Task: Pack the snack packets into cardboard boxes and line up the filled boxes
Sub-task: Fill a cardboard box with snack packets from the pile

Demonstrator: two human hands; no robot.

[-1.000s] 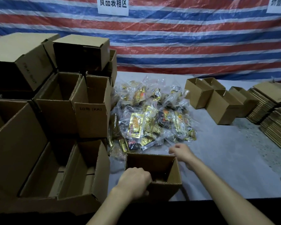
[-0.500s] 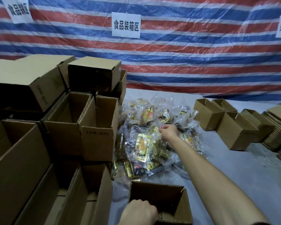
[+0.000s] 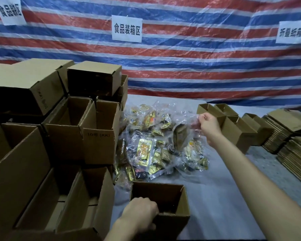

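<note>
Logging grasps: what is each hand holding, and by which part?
Right hand pinches a snack packet by its clear upper edge; left hand grips the open box by its near rim.

A white paper sign [image 3: 127, 29] at the centre of the striped tarpaulin [image 3: 198, 58] on the far side reads "食品装箱区". A second sign [image 3: 294, 33], far right, reads "折叠纸箱区". A third sign [image 3: 10, 12], far left, begins "食品" and ends "区"; its middle characters are smeared. On the left, a cardboard box [image 3: 98, 145] carries the print "10号 (KK)" on its near face. A darker box [image 3: 42, 100] behind it bears sideways print, of which only "(KK)" can be made out. Lettering on the snack packets [image 3: 142, 152] is too small to read.
</note>
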